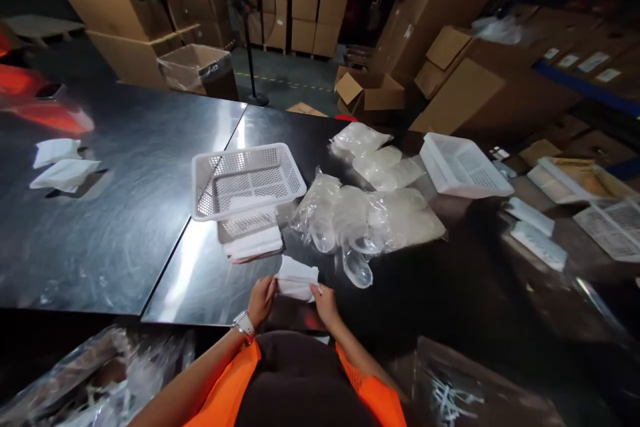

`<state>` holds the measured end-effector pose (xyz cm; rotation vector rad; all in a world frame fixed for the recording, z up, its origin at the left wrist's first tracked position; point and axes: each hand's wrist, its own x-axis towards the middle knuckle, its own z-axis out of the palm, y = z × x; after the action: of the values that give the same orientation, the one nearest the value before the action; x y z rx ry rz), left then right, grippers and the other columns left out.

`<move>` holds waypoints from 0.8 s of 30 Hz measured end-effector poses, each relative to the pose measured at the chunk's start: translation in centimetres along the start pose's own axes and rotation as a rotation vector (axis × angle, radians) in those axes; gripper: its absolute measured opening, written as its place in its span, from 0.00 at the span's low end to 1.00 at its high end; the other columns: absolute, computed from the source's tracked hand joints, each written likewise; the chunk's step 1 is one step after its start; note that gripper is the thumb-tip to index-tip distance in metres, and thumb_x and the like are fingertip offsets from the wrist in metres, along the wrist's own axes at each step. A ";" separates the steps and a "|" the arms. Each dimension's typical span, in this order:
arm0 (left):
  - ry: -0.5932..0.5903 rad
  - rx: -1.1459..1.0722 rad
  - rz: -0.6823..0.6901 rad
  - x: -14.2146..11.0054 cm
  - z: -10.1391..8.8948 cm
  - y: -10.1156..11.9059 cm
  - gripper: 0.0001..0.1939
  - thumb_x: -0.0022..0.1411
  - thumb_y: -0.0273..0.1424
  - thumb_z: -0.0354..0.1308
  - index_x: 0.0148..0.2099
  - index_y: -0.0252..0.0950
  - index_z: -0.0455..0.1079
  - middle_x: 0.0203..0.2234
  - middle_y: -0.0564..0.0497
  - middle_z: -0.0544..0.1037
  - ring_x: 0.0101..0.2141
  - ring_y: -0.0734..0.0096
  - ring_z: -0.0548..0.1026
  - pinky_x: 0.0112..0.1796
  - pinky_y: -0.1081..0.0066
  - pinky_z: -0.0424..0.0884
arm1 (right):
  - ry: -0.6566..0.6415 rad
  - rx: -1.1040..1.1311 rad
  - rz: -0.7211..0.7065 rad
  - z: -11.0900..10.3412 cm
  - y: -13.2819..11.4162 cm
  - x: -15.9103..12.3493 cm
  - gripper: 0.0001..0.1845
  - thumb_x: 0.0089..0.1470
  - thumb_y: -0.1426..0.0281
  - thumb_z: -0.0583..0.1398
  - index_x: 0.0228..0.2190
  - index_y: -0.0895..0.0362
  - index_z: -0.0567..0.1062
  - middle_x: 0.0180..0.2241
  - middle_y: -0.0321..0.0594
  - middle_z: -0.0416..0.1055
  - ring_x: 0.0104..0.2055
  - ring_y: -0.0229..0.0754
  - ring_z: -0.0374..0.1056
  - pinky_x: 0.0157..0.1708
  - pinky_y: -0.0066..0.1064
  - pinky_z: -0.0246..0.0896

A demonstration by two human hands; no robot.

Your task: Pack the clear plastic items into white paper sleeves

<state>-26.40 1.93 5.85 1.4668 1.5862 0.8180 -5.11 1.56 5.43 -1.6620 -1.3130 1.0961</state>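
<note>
A small white flat packet (297, 278) is held up just over the near edge of the metal table. My left hand (262, 300) pinches its left edge, with a white watch on the wrist. On the right edge, my right hand (326, 305) grips it between thumb and fingers. Beyond my left hand lies a stack of similar white packets (254, 243), partly beneath a white perforated basket (249, 179). Right of the packet are clear plastic bags (400, 217) of translucent cup-like pieces, and one loose clear oval piece (357, 268).
White baskets (466, 165) and wrapped white packs (539, 245) sit on the right. Two white packets (65, 173) lie at far left, near another person's orange sleeve (45, 107). Cardboard boxes (373, 90) stand behind the table. Plastic-lined bins (100, 380) flank me below.
</note>
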 end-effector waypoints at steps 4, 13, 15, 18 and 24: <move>0.010 0.072 -0.060 0.8 1.4 -0.1 0.18 0.68 0.42 0.44 0.26 0.43 0.60 0.20 0.51 0.69 0.24 0.63 0.70 0.30 0.65 0.62 | 0.108 0.082 0.055 1.1 0.0 -0.3 0.36 0.45 0.35 0.57 0.25 0.58 0.78 0.27 0.49 0.77 0.31 0.50 0.71 0.32 0.37 0.68; 0.031 0.189 -0.168 0.9 1.8 0.0 0.14 0.69 0.29 0.48 0.28 0.40 0.61 0.19 0.55 0.69 0.24 0.68 0.70 0.29 0.70 0.55 | 0.215 0.149 0.096 2.0 0.0 -0.6 0.39 0.35 0.30 0.58 0.13 0.55 0.63 0.13 0.31 0.53 0.20 0.35 0.50 0.20 0.28 0.49; 0.033 0.210 -0.184 1.1 1.8 0.0 0.14 0.69 0.28 0.48 0.28 0.40 0.62 0.19 0.56 0.69 0.23 0.69 0.70 0.29 0.71 0.55 | 0.228 0.152 0.083 2.0 -0.1 -0.7 0.40 0.35 0.29 0.56 0.13 0.55 0.63 0.14 0.30 0.53 0.20 0.34 0.49 0.20 0.28 0.49; 0.043 0.242 -0.204 1.2 1.7 0.0 0.14 0.70 0.26 0.47 0.29 0.40 0.63 0.20 0.55 0.70 0.23 0.69 0.70 0.29 0.71 0.55 | 0.245 0.131 0.062 1.9 -0.1 -0.6 0.41 0.36 0.28 0.55 0.14 0.55 0.65 0.14 0.31 0.55 0.21 0.35 0.50 0.20 0.28 0.50; 0.031 0.314 -0.239 1.2 1.3 0.1 0.14 0.70 0.26 0.46 0.31 0.39 0.65 0.21 0.53 0.71 0.25 0.69 0.71 0.29 0.71 0.55 | 0.279 0.004 0.029 1.7 -0.2 -0.1 0.41 0.42 0.27 0.48 0.12 0.52 0.58 0.13 0.31 0.52 0.20 0.35 0.48 0.20 0.29 0.46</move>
<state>-25.25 3.10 5.15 1.4437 1.9358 0.4716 -6.76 1.56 5.07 -1.7630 -1.1092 0.8456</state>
